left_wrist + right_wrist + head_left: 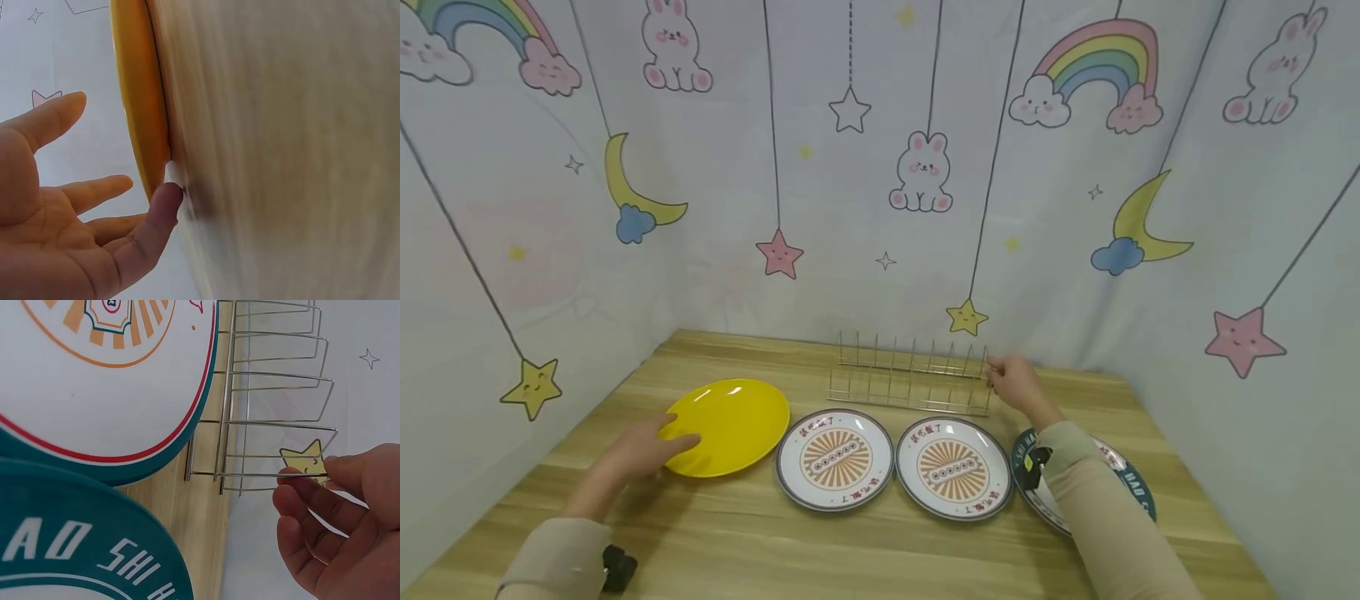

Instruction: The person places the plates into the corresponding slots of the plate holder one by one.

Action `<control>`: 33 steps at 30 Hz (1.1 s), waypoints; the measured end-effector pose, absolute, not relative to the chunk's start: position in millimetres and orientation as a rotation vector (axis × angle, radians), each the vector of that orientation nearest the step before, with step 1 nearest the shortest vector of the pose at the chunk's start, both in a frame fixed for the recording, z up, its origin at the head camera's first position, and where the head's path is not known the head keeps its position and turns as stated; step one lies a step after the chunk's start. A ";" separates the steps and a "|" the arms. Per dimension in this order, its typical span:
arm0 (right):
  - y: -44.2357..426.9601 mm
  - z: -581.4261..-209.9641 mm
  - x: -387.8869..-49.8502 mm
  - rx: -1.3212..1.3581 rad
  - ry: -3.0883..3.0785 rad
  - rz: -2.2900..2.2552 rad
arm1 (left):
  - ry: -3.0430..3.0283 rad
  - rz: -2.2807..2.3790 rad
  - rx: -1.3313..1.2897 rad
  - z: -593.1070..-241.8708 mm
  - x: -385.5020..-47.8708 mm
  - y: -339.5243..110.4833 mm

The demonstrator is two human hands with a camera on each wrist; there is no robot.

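Observation:
A wire plate rack (910, 383) stands at the back of the wooden table. My right hand (1017, 385) pinches its right end wire between thumb and fingers, as the rack (281, 422) in the right wrist view shows. At the left lies a yellow plate (730, 429). My left hand (642, 454) is at its left edge with fingers spread, the thumb over the rim. In the left wrist view one finger of the left hand (69, 231) reaches the lower edge of the yellow plate (140, 94), close to the tabletop; no grip shows.
Two white plates with orange ray prints, a left one (835, 460) and a right one (955, 468), lie in front of the rack. A green-rimmed plate (1135, 492) lies partly under my right forearm. A printed cloth wall (865, 292) borders the table's back and sides.

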State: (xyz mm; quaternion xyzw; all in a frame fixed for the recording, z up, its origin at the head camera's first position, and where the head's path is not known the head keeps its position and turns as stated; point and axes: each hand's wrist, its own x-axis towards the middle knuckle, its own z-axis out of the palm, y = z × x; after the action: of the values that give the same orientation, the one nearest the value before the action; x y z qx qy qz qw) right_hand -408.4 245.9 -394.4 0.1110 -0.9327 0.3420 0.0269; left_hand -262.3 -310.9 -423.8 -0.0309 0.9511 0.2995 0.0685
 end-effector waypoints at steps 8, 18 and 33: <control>247.4 -392.2 -410.6 0.377 -2.894 1.109 | 2.751 1.054 -0.166 -430.6 -267.3 -315.8; 249.8 -394.7 -411.2 0.392 -2.872 1.212 | 2.684 1.256 -0.218 -428.3 -266.9 -317.1; 249.6 -394.6 -410.8 0.350 -2.874 1.227 | 2.708 1.454 -0.154 -425.7 -260.0 -310.7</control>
State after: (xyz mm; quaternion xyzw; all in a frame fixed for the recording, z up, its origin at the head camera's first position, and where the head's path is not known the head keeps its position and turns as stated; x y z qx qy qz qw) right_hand -410.8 249.6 -394.6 0.1112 -0.9139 0.3903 -0.0017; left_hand -260.0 -310.7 -425.7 -0.0500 0.8795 0.4721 0.0323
